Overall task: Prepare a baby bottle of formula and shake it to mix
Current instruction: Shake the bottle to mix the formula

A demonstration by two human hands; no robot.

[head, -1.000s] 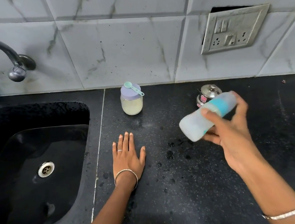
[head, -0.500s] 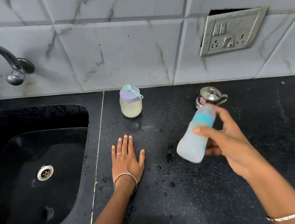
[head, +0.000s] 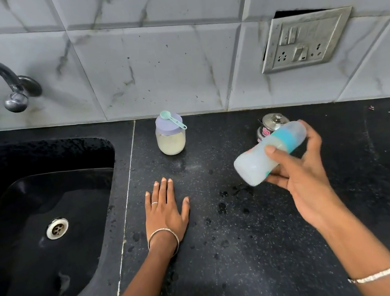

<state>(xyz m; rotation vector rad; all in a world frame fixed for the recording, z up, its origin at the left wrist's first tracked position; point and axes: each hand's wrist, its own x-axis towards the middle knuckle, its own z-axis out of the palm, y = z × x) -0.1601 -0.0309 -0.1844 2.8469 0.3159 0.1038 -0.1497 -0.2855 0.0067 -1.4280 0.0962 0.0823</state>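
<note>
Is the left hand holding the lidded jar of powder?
No, the left hand lies flat with straight fingers on the black counter, apart from the jar standing near the wall.

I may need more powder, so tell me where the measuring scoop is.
Head view: the teal measuring scoop lies on the purple lid of the formula jar, at the back of the counter, right of the sink.
</note>
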